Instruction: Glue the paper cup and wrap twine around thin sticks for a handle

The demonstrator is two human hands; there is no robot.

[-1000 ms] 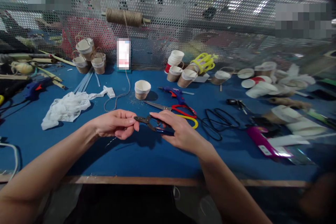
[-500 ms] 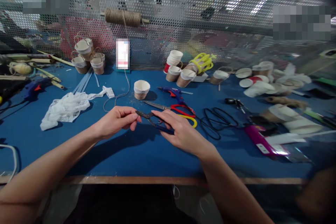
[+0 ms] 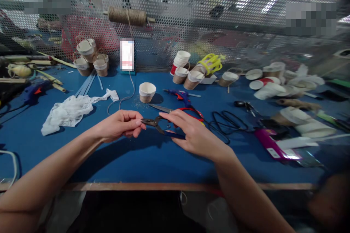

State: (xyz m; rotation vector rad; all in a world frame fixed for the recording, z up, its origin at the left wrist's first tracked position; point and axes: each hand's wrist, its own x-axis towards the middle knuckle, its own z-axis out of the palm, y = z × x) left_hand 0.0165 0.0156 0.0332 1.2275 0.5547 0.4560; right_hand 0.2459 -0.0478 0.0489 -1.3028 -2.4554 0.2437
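My right hand (image 3: 194,134) grips small dark pliers with blue handles (image 3: 161,130) just above the blue table (image 3: 142,160). The jaws of the pliers point left, at the fingertips of my left hand (image 3: 120,125). The left hand is closed in a pinch on something too thin to make out. Both hands hover at the table's middle, close to its front edge.
Red-and-yellow-handled scissors (image 3: 188,112) lie just behind my right hand. A paper cup (image 3: 147,92), a blue glue gun (image 3: 180,96), a black cable (image 3: 226,123) and a white rag (image 3: 69,109) lie around. More cups (image 3: 188,72) and a twine spool (image 3: 127,16) stand along the mesh screen.
Both hands have lifted slightly and drifted away from me, with the pliers staying at the left fingertips. The right hand has shifted a little to the right.
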